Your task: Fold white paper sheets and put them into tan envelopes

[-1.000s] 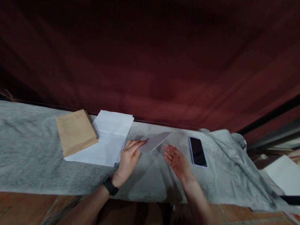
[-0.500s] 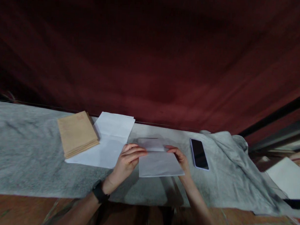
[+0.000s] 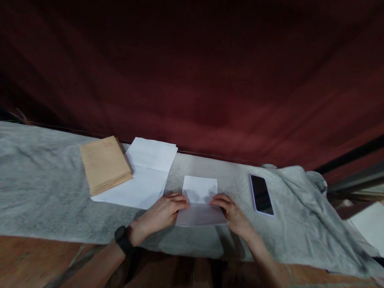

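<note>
A creased sheet of white paper (image 3: 200,189) is between my two hands, low over the grey cloth. Its far half lies in brighter light, and its near half bends up toward me in shade. My left hand (image 3: 166,208) pinches the paper's left edge at the crease, thumb and fingers closed. On the opposite edge my right hand (image 3: 230,209) grips the paper the same way. A dark watch (image 3: 123,240) is on my left wrist. The undersides of my fingers are partly hidden.
Left of my hands, a stack of brown envelopes (image 3: 105,163) rests partly on several white sheets (image 3: 147,172). A phone (image 3: 261,195) with a pale purple case lies to the right. Grey cloth (image 3: 45,185) covers the table; a dark red curtain (image 3: 194,85) hangs behind.
The paper has come down toward the cloth and its far part has opened flatter. My left hand has shifted slightly; both hands still grip the edges. The view has moved slightly.
</note>
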A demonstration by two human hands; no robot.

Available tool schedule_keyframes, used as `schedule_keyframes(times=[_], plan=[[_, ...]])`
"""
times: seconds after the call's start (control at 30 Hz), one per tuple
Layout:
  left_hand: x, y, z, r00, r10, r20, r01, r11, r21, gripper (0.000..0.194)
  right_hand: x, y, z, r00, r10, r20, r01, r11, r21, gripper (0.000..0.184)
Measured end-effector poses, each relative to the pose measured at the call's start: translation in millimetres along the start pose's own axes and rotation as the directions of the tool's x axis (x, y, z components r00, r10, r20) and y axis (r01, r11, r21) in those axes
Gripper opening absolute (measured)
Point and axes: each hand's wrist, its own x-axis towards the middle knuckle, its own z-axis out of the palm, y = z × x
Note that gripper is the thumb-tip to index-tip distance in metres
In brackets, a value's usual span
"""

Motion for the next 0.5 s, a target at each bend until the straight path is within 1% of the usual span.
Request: schedule_keyframes(times=[0.1,0.17,0.27,0.33,0.4,0.43,0.5], plan=[[0,1,-1.8,1.000,-0.011,-0.002,0.011,0.999,-0.036,0.043,-1,1,-3,1.000,0.017,0.009,-0.016,0.998,-0.053,0.045],[1,-1,-0.3,0.998,-0.054,-0.011,0.053,0.997,-0.064,0.034,0,2,-3,0.999,0.035,-0.006,-0.035,0.999,-0.020,0.035],[4,-7,7.9,0.980,-0.180,-0.085,0.169,0.978,-0.123,0.020,4,4,-1,0.992,0.088,-0.088,-0.084,0.995,0.051,0.016],[8,-11,14.4,0.952,-0.283,-0.113,0.260,0.948,-0.181,0.017,8,5,2,0.983,0.118,-0.142,-0.110,0.992,0.062,0.013],[11,-13,17.8,0.929,-0.354,-0.106,0.323,0.918,-0.230,0.017,10,5,4,0.978,0.122,-0.168,-0.116,0.992,0.047,0.013],[13,-14,17.9,0.927,-0.362,-0.093,0.331,0.912,-0.243,0.017,10,4,4,0.978,0.114,-0.172,-0.109,0.993,0.038,0.014],[14,-13,15.2,0.950,-0.307,-0.052,0.285,0.924,-0.254,0.017,9,3,2,0.987,0.082,-0.139,-0.079,0.997,0.027,0.018]])
